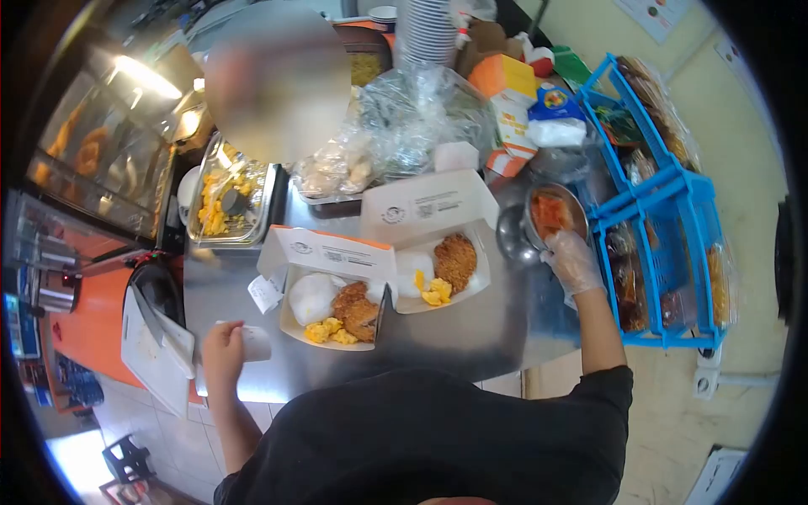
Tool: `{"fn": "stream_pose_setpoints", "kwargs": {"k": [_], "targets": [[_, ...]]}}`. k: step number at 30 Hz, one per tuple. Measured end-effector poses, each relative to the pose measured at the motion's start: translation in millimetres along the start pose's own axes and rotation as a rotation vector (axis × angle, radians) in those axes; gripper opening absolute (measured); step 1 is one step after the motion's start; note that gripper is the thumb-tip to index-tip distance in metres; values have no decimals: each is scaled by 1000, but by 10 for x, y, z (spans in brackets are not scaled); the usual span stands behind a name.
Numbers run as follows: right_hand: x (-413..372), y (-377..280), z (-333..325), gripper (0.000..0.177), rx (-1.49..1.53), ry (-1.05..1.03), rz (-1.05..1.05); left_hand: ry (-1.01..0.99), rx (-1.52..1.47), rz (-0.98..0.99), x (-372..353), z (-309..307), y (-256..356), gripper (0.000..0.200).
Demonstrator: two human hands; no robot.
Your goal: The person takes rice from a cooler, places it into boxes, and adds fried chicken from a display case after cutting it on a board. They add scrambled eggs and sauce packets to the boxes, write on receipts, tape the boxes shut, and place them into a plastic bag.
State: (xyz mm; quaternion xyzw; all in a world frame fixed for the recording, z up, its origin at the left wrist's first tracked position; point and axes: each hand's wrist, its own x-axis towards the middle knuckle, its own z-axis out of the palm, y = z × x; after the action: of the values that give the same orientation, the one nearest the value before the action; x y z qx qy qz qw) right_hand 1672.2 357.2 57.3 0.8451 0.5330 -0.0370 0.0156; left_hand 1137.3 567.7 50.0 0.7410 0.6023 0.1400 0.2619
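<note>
My right hand (572,263), in a clear plastic glove, reaches into a metal bowl (579,204) of red-orange food (551,215). Its fingers are drawn together at the bowl's near edge; what they pinch is hidden. Bare and closed, my left hand (222,347) is against a small white cup-like item (256,343) at the table's front left. Between my hands stand two open cardboard meal boxes, a left box (330,246) and a right box (429,198). Each holds white rice (315,296), scrambled egg (330,331) and breaded fried chicken (455,263).
A clear tray of egg (220,202) stands at the back left, near plastic-wrapped food (337,168). Blue baskets (665,189) with packets border the right side. Stacked cups (427,34) rise at the back. White cutting boards (156,362) lean at the left. A person's blurred shape (278,84) is opposite.
</note>
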Motion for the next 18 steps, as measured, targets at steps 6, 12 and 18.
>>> {"fn": "stream_pose_setpoints", "kwargs": {"k": [6, 12, 18], "targets": [[822, -668, -797, 19, 145, 227, -270, -62, -175, -111, -81, -34, 263, 22], [2311, -1832, -845, 19, 354, 276, -717, 11, -238, -144, -130, -45, -65, 21], [3287, -1954, -430, 27, -83, 252, -404, 144, -314, -296, -440, -118, -624, 23]]}}
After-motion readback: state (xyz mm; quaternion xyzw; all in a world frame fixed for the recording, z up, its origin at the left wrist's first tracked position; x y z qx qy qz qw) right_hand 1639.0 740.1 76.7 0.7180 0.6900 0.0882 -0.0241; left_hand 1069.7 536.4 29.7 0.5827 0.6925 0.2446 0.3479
